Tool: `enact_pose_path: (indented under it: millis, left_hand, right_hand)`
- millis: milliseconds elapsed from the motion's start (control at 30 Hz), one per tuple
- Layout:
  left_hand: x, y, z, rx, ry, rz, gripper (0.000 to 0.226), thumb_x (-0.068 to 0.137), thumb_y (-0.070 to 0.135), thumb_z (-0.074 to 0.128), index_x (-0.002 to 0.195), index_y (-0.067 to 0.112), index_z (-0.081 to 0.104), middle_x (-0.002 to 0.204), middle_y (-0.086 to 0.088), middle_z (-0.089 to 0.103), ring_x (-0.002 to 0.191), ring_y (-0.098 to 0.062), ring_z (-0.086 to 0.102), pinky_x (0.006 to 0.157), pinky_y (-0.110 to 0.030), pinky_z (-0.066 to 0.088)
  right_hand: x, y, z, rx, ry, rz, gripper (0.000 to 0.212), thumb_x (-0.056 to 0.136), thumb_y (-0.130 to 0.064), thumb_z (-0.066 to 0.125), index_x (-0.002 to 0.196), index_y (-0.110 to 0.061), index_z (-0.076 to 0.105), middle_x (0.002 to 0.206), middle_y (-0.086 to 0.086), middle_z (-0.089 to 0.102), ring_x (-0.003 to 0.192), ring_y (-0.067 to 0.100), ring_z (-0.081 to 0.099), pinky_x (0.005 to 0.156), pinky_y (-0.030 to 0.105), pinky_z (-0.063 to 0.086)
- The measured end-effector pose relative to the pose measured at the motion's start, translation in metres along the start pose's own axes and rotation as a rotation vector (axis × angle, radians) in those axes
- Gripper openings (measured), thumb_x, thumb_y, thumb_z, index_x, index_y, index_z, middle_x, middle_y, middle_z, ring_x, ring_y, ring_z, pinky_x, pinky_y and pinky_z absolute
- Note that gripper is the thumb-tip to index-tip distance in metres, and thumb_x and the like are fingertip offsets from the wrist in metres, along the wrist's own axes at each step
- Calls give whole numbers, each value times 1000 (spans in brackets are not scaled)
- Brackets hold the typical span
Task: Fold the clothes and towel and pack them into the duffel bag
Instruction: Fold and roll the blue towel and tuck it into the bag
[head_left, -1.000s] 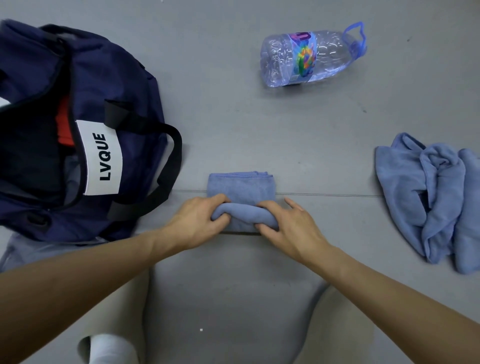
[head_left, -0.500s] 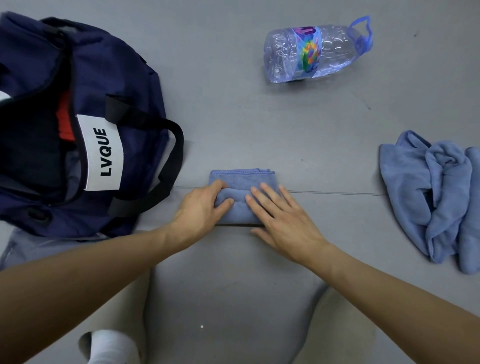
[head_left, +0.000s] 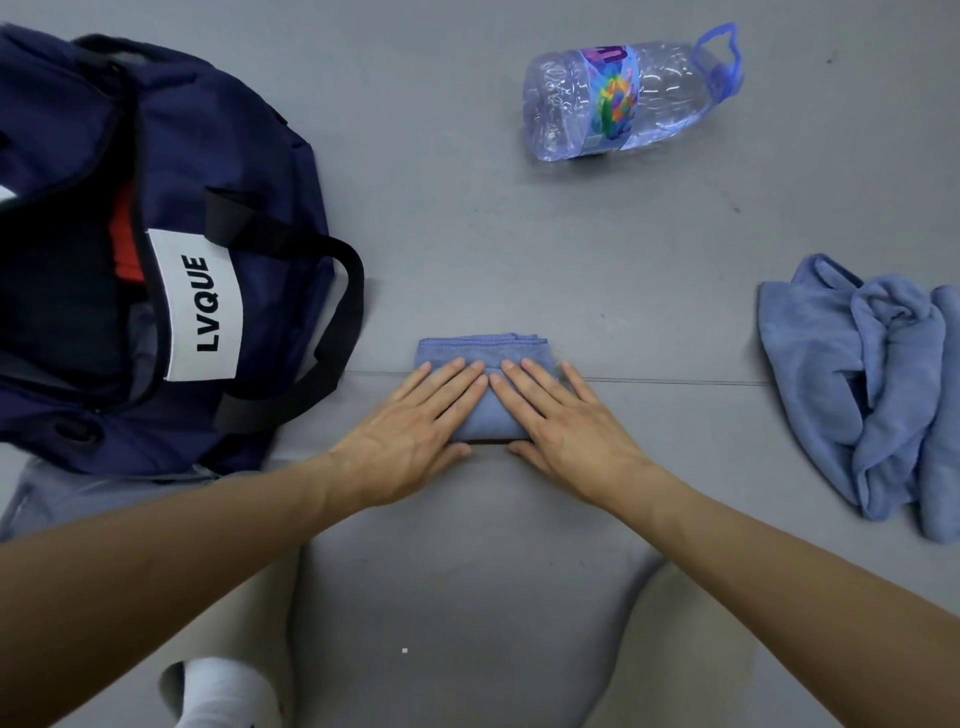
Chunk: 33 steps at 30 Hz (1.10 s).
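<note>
Pressing folded towel (head_left: 483, 351), duffel bag (head_left: 260, 171) left, bottle (head_left: 623, 98) beyond, crumpled cloth (head_left: 841, 374) right

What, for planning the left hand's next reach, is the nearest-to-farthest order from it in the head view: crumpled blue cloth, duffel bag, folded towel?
1. Folded towel: pressed under the left hand.
2. Duffel bag: close by on the left.
3. Crumpled blue cloth: far right.

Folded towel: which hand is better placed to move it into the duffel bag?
Probably the left hand: it and the right hand both press the folded towel, but the open duffel bag lies leftward.
</note>
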<state>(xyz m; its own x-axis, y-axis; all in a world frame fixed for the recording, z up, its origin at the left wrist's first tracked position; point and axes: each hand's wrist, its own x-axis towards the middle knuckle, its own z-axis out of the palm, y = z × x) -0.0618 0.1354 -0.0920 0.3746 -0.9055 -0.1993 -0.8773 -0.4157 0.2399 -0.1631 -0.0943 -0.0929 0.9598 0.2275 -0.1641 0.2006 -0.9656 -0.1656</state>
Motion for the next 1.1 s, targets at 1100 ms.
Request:
enact_pose_path:
  millis: [1100]
  left_hand:
    - [19, -13, -40, -392, 69, -269, 40, 85, 33, 57, 125, 26, 60, 114, 4, 65, 103, -18, 58, 84, -23, 40]
  right_hand:
    - [20, 2, -31, 168, -63, 70, 60, 79, -41, 75, 132, -17, 59, 128, 6, 60, 115, 31, 57, 97, 40, 47]
